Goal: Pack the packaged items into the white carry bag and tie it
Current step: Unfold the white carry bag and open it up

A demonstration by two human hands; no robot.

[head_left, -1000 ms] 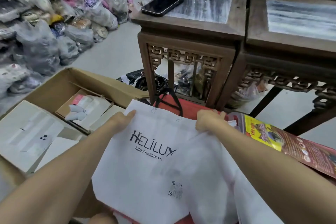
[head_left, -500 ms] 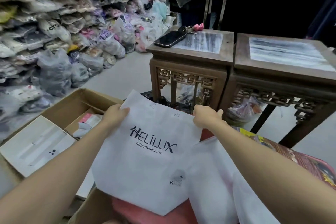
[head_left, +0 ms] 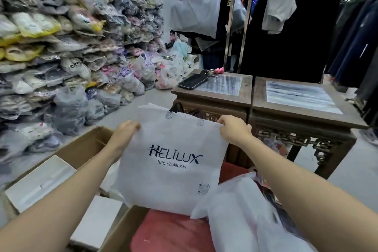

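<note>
I hold a white carry bag printed with "HELILUX" upright in front of me. My left hand grips its top left corner and my right hand pinches its top right edge. The bag hangs flat, its mouth not spread. Below it lies a red packaged item inside a cardboard box. More white bag material lies crumpled under my right forearm.
An open cardboard box with white boxes stands at the left. Two carved wooden tables stand ahead, with a phone and keys on the nearer. Stacked bagged goods fill the left wall; clothes hang behind.
Both hands have lifted the white bag from lying flat to hanging upright. My view has tilted up, showing the clothes rack and more of the stacked goods.
</note>
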